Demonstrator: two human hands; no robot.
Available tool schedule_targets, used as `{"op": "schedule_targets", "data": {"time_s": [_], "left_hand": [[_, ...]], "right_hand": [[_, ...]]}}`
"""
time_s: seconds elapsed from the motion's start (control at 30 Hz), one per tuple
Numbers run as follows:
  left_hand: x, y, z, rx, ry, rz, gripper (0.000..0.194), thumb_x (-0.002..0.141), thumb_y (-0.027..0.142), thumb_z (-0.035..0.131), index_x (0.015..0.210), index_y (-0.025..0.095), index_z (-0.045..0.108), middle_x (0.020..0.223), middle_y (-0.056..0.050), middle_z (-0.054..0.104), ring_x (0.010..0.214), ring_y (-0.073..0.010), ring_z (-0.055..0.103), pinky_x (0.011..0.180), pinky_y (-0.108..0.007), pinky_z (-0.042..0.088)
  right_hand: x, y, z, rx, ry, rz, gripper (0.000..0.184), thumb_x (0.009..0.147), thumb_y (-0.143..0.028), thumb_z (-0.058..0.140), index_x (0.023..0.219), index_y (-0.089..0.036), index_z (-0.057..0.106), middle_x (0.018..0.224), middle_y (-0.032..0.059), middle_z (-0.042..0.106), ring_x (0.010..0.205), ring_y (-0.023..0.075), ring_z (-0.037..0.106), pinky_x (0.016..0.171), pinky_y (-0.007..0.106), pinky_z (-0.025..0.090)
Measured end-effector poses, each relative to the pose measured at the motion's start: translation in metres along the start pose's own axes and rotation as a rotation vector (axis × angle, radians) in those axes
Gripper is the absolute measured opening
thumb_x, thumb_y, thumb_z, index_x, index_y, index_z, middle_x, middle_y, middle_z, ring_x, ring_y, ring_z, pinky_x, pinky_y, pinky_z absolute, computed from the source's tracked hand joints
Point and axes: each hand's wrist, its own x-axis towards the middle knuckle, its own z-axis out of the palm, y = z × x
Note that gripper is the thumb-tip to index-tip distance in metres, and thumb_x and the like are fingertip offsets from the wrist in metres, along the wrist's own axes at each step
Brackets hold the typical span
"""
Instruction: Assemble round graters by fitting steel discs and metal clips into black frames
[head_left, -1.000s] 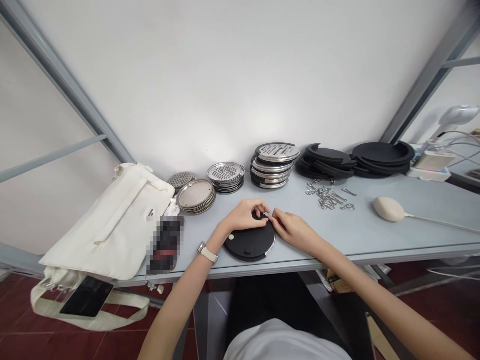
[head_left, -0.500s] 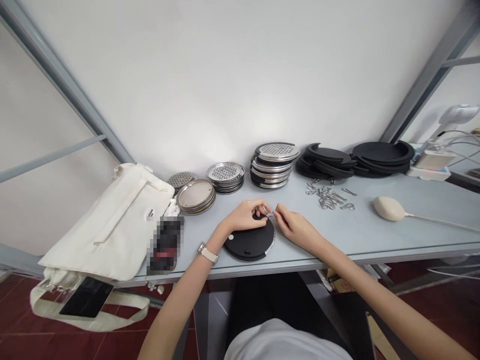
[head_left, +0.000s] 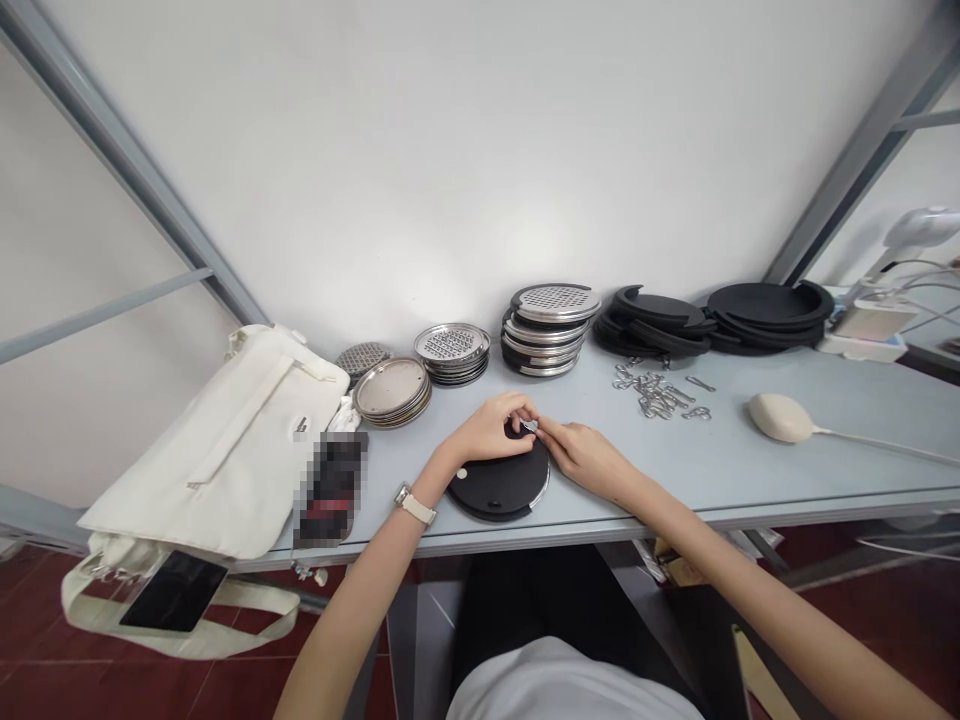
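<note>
A round black disc (head_left: 502, 487) with a bright metal strip along its right edge lies flat near the table's front edge. My left hand (head_left: 493, 428) is closed on its far side, thumb across the top and fingers curled over. From the right, my right hand (head_left: 581, 457) comes in with thumb and fingers pinched at the disc's far edge. A small shiny metal clip (head_left: 529, 426) shows between the two hands, partly covered by fingertips. Further right lies a loose pile of similar metal clips (head_left: 655, 397).
Behind my hands stand stacked round metal grater plates (head_left: 451, 345), plain metal discs (head_left: 391, 390) and a stack of black-rimmed graters (head_left: 551, 330). Black round holders (head_left: 766, 305) are piled at the back right. A white bag (head_left: 217, 450) lies left; a beige oval object (head_left: 780, 417) with a cord lies right.
My right hand has moved slightly left, bringing its pinched fingertips and the clip against the disc's far edge. My left hand and the disc have stayed in place.
</note>
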Motion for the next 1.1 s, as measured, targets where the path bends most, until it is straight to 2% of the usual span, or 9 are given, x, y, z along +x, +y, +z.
{"op": "schedule_targets", "data": {"time_s": [0.17,0.37,0.57,0.8,1.1], "left_hand": [[-0.0001,-0.0013,0.0,0.0,0.008,-0.001,0.022,0.071,0.018,0.06,0.093,0.016,0.057,0.089,-0.002,0.059,0.07,-0.0097,0.053,0.069,-0.022,0.045],[-0.0001,0.0023,-0.0009,0.026,0.002,-0.062,0.017,0.07,0.017,0.06,0.087,0.016,0.058,0.079,0.001,0.059,0.066,-0.0092,0.052,0.063,-0.021,0.043],[-0.0005,0.0023,-0.0014,0.016,0.009,-0.019,0.018,0.069,0.014,0.059,0.087,0.016,0.059,0.078,0.002,0.058,0.066,-0.0088,0.051,0.063,-0.02,0.042],[-0.0001,0.0,-0.0001,-0.021,-0.018,-0.001,0.014,0.072,0.013,0.057,0.085,0.016,0.058,0.078,0.001,0.06,0.073,-0.0103,0.054,0.068,-0.021,0.043],[0.0015,-0.0014,-0.0009,-0.009,0.015,-0.039,0.01,0.082,0.017,0.05,0.085,0.015,0.059,0.081,-0.002,0.061,0.073,-0.0111,0.054,0.069,-0.022,0.043]], "right_hand": [[-0.0002,0.0006,0.0004,-0.017,0.0,-0.004,0.029,0.097,-0.028,0.028,0.11,-0.02,0.052,0.074,0.0056,0.067,0.061,0.0189,0.06,0.057,0.026,0.031],[-0.0023,-0.0033,-0.0028,0.002,0.002,0.028,0.025,0.097,-0.029,0.025,0.094,-0.02,0.048,0.067,0.0038,0.062,0.059,0.0182,0.057,0.055,0.026,0.029],[-0.0032,-0.0056,-0.0048,0.071,0.005,0.045,0.022,0.098,-0.031,0.024,0.099,-0.02,0.042,0.063,0.0015,0.057,0.055,0.0177,0.054,0.052,0.025,0.029],[-0.0036,-0.0045,-0.0058,0.107,-0.001,-0.02,0.016,0.097,-0.025,0.026,0.098,-0.021,0.042,0.07,0.0022,0.058,0.06,0.0171,0.054,0.056,0.024,0.032],[-0.0034,-0.0036,-0.0051,0.088,-0.007,0.015,0.02,0.098,-0.028,0.024,0.094,-0.021,0.042,0.064,0.0008,0.055,0.057,0.0172,0.053,0.055,0.025,0.03]]}}
